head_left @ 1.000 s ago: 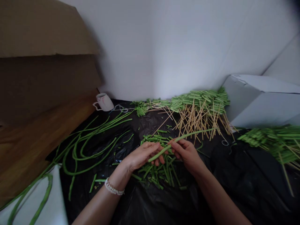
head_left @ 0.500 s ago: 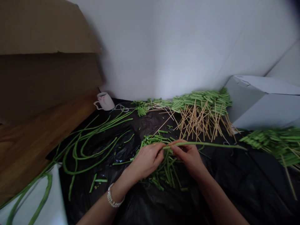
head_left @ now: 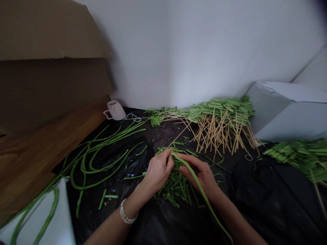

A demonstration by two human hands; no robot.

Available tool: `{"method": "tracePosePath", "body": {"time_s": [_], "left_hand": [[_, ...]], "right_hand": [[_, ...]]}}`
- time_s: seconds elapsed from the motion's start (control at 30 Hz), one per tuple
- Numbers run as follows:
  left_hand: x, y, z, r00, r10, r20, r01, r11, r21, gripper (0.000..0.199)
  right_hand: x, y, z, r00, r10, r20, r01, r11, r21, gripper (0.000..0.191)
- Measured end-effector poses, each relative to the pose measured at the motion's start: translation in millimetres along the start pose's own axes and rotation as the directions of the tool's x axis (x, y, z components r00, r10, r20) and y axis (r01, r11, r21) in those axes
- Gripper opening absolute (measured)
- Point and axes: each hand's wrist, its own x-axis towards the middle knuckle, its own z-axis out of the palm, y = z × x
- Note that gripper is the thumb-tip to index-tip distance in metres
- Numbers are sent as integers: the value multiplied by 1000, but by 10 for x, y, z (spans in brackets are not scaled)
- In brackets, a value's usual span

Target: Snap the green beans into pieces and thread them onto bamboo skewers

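Observation:
My left hand (head_left: 158,170), with a beaded bracelet (head_left: 126,212) on its wrist, pinches one end of a long green bean (head_left: 201,189). From there the bean bends across my right palm and hangs down toward the bottom of the view. Close beside that pinch, my right hand (head_left: 206,175) has its thumb and index finger apart, and the bean runs against it. Under both hands lies a loose heap of short cut bean pieces (head_left: 185,190), partly hidden by them.
Several whole long beans (head_left: 107,137) curl on the black plastic sheet (head_left: 102,224) at left. Cut beans on thin sticks (head_left: 219,109) lie along the wall, with another bundle (head_left: 298,153) at right. A mug (head_left: 116,110), a cardboard box (head_left: 51,78) and a white box (head_left: 288,109) stand around.
The long bean, which pointed straight right, now curves down across my right hand toward me. My right fingers have loosened from their pinch, and my left hand has shifted slightly left.

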Motion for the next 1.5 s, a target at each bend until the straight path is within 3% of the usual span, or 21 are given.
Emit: {"method": "tracePosePath", "body": {"time_s": [0.17,0.3,0.4,0.5,0.6,0.7,0.83,1.03,1.13,1.23,1.3,1.37,1.5], "left_hand": [[-13,-39,58,997,-77,-15,72,974,-213,18],[-6,-14,88,981,-184,69,196,889,-414,22],[9,36,63,975,-195,105,220,822,-526,23],[15,68,31,969,-186,164,248,714,-655,29],[6,73,27,943,-205,262,332,537,-776,37],[-7,84,45,924,-231,304,374,390,-842,31],[-15,134,65,913,-278,300,379,302,-875,26],[-33,219,59,899,-272,343,403,204,-892,46],[-42,211,65,908,-270,319,390,275,-879,47],[-41,158,72,939,-233,251,338,506,-794,42],[-32,120,58,950,-182,255,311,647,-696,43],[-18,93,26,945,-132,298,296,732,-614,44],[7,83,-52,938,-75,338,205,907,-368,27]], "right_hand": [[-61,44,48,971,-238,24,235,926,-296,42],[-78,52,67,935,-350,64,328,778,-535,43],[-72,25,75,890,-446,95,397,654,-644,42],[-62,-4,87,856,-499,132,439,568,-696,42],[-52,-4,100,836,-529,149,450,505,-736,43],[-44,24,107,826,-544,146,439,459,-772,44],[-46,52,135,815,-557,160,450,434,-780,43],[-56,61,225,771,-605,198,514,408,-755,41],[-50,55,209,775,-604,187,531,460,-712,38],[-42,27,144,852,-518,78,465,679,-568,37],[-35,-8,95,913,-407,-36,357,837,-414,33],[-24,-52,53,953,-265,-147,220,939,-264,24],[5,-113,8,971,50,-234,-41,998,42,21]]}}
